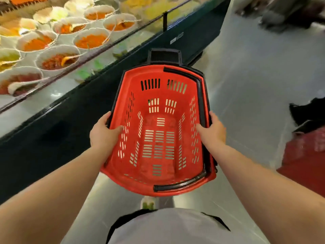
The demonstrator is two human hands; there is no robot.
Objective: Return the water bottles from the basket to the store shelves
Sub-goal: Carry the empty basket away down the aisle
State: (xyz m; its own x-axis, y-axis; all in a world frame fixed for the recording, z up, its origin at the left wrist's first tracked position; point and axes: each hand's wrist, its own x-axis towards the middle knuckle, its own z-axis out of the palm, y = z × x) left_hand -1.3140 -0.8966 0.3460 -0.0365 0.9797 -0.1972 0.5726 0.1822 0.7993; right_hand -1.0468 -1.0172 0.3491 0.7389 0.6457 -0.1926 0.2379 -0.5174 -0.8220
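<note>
- A chilled deli counter with a dark front runs along the left side, slanting from the lower left toward the top centre.
- Behind its glass sit white bowls of orange and red food, blurred by motion, so what they contain cannot be told more closely.
- The left hand clamps the left rim of the red shopping basket: the thumb lies inside against the slotted wall and the fingers wrap over the outer edge.
- The basket hangs between both hands, above the grey floor and in front of the person's body, its mouth tipped toward the camera.
- Its slotted bottom and walls show bare; no water bottle is visible inside it or anywhere else in view.
- A black handle lies folded along the basket's right rim, and another black handle part sticks up at the far end.
- The right hand grips the right rim, thumb inside the basket and fingers closed over the rim and the folded handle.
- At the right edge stands another red basket, only partly in view, well apart from the held one.
</note>
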